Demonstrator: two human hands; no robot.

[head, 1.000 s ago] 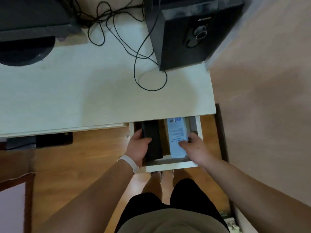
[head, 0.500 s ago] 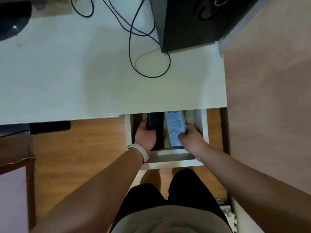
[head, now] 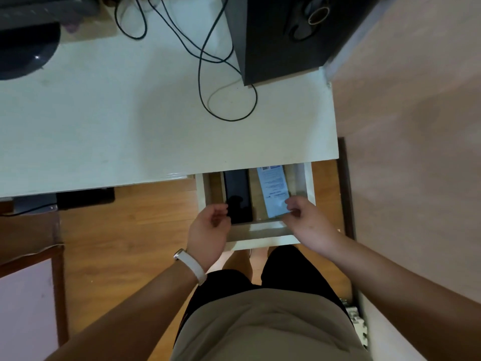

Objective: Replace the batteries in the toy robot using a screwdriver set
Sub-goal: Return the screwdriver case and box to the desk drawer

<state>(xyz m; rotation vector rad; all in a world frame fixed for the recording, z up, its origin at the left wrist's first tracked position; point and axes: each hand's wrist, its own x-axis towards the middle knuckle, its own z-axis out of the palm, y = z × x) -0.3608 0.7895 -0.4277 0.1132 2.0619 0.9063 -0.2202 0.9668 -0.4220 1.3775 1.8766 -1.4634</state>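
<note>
In the open drawer [head: 260, 241], the left hand [head: 208, 230] hovers beside the black case [head: 238, 194] and the right hand [head: 307, 220] over the blue-and-white pack [head: 273, 191]. The fingers of both hands are loosely curled and hold nothing. Grip each item by its long sides and lift it level. The toy robot is out of view.

Dim, soft focus, wide-angle edge distortion

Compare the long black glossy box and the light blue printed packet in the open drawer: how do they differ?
The black box is plain and glossy; the blue packet carries print and a barcode. The box lies left, the packet right. Both are long, lying lengthwise in the white drawer.
</note>
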